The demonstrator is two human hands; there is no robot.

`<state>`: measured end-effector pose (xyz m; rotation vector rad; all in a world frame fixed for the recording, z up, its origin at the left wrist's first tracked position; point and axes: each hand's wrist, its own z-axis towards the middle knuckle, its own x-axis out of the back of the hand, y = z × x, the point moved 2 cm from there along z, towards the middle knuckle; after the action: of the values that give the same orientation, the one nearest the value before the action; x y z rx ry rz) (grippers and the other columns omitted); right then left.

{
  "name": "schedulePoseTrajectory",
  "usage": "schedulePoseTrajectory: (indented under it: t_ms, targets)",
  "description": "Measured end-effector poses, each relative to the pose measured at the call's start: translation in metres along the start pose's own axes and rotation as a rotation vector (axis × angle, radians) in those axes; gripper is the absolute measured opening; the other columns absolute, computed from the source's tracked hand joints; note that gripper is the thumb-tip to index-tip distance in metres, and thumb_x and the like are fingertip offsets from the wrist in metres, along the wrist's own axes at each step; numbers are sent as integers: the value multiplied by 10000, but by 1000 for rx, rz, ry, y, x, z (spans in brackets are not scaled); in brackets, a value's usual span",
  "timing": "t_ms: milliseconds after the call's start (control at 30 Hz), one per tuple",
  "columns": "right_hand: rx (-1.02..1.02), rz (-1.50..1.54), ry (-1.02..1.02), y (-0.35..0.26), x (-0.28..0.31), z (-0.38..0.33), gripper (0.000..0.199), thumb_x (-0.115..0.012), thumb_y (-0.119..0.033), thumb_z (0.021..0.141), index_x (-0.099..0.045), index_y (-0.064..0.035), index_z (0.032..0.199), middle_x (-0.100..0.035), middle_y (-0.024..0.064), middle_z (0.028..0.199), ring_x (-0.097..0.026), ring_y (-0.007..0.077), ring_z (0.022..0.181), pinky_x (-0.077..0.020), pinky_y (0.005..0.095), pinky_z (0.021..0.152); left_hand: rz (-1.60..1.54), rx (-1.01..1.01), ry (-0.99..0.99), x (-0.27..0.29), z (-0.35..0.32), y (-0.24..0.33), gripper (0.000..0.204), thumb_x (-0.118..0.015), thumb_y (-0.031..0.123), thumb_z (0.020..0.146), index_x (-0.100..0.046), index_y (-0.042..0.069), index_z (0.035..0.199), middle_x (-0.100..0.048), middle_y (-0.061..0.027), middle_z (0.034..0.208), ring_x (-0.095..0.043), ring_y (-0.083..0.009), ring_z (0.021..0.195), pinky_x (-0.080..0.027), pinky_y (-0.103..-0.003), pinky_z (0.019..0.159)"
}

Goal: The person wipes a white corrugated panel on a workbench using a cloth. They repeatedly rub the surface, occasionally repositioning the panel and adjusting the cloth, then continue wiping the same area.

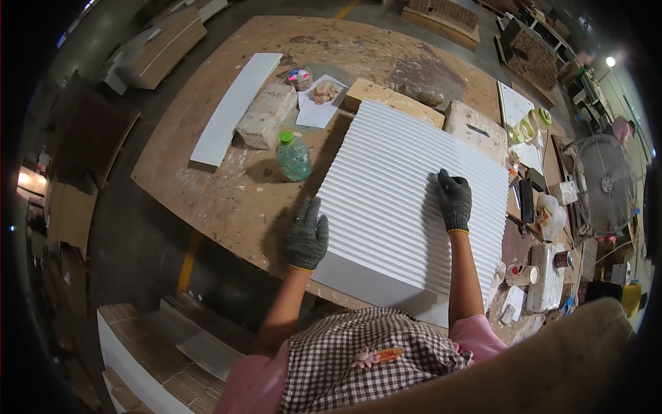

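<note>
A white ribbed panel [407,207] lies before me on the worktable, raised on blocks, its ridges running across and its smooth front edge toward me. My left hand [307,238], in a dark grey knit glove, rests at the panel's left edge with its fingers extended. On the ridges right of the middle is my right hand [455,202], gloved alike, its fingers curled together against the surface. Whatever those fingers hold, if anything, is hidden. Beyond my left hand stands a clear green-tinted bottle [294,159] with a bright green cap.
A narrow white board [236,107] lies on the stained worktable [186,148] at the left, beside a whitish block [267,117]. Another block [476,129] and a wooden piece [393,102] sit at the panel's far side. Cups and tools crowd the right; a large fan [607,183] stands there.
</note>
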<state>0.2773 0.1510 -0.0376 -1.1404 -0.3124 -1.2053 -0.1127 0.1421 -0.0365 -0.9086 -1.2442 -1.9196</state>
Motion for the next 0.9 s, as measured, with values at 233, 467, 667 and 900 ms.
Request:
schedulePoseTrajectory:
  t_ms: [233, 467, 667, 900]
  targets:
    - [200, 44, -58, -116, -134, 61, 88, -683, -194, 860, -749, -161, 910, -659, 160, 841, -621, 385, 836, -482, 515, 720, -115, -33, 52, -5, 0, 3, 465, -496, 292, 1034, -579, 57, 1426, -582, -213, 1429, -617, -389, 1217, -509, -459, 1000]
    - [534, 34, -263, -140, -141, 100, 135, -680, -182, 848, -745, -204, 964, -700, 141, 915, -645, 384, 845, -522, 492, 787, -29, -53, 76, -5, -2, -7, 474, -499, 316, 1021, -573, 88, 1429, -591, -202, 1418, -681, -390, 1053, -560, -471, 880]
    - [421, 27, -216, -111, -104, 88, 49, -719, -188, 854, -761, -184, 828, -686, 106, 795, -652, 316, 769, -501, 449, 769, -31, 8, 34, -3, -6, -10, 474, -496, 312, 1025, -562, 120, 1453, -578, -174, 1448, -675, -385, 1084, -561, -467, 872]
    - [590, -21, -194, -147, -163, 112, 138, -694, -174, 819, -769, -208, 929, -685, 84, 918, -618, 358, 899, -518, 456, 826, -118, -12, -34, -11, -4, -8, 495, -475, 306, 1033, -527, 77, 1469, -527, -207, 1486, -623, -393, 1188, -521, -482, 967]
